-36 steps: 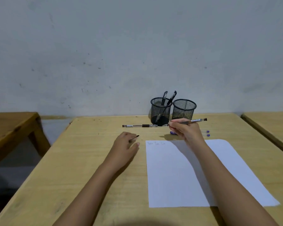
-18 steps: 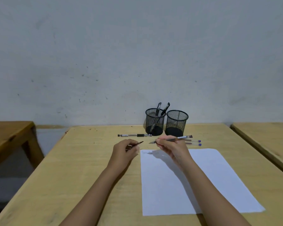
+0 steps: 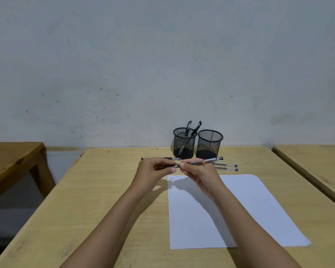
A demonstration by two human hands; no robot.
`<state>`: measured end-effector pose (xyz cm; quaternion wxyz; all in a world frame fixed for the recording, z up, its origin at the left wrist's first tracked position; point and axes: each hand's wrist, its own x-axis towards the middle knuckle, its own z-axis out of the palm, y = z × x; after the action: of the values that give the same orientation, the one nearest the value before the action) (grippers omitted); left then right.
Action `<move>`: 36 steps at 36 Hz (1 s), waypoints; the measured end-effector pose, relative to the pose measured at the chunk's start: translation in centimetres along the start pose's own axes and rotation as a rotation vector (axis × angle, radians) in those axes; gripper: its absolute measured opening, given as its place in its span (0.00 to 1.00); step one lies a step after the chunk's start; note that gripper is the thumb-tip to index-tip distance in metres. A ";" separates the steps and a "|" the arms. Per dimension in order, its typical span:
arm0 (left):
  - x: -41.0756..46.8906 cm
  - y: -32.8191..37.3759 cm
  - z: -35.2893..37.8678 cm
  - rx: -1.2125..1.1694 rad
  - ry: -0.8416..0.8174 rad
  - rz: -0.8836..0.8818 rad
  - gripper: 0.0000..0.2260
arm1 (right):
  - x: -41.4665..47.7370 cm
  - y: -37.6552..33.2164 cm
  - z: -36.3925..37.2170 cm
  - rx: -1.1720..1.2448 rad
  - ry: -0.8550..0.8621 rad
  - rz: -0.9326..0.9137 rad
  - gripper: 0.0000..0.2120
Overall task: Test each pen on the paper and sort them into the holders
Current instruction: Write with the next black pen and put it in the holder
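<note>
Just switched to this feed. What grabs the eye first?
The left hand and right hand meet centre-frame, pinching one clear pen between them, just beyond the scribbled corner of the paper. Behind them the left holder has two black pens; the right holder looks empty.

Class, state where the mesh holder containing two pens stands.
In the head view, the two-pen holder stands at the far edge of the desk by the wall, immediately left of the other mesh holder.
</note>
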<state>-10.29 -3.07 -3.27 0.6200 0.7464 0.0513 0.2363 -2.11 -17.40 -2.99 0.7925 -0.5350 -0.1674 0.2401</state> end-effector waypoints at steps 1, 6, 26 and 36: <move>-0.1 0.2 0.0 -0.019 0.002 0.004 0.09 | 0.0 -0.1 0.1 0.012 0.000 0.003 0.04; 0.0 0.5 0.1 -0.034 -0.002 0.016 0.09 | -0.1 0.0 0.3 0.022 0.002 -0.002 0.04; 1.5 0.8 -2.7 0.064 -0.089 -0.032 0.08 | -0.1 -4.7 -3.5 -0.317 -0.073 -0.096 0.04; 6.3 3.9 -2.3 0.093 -0.106 0.058 0.08 | 1.7 -5.7 -3.5 -0.927 -0.139 -0.129 0.09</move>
<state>-6.52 0.48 2.51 0.5792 0.7871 0.0078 0.2119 2.26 -20.90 1.04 0.4704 -0.8036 -0.3425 0.1253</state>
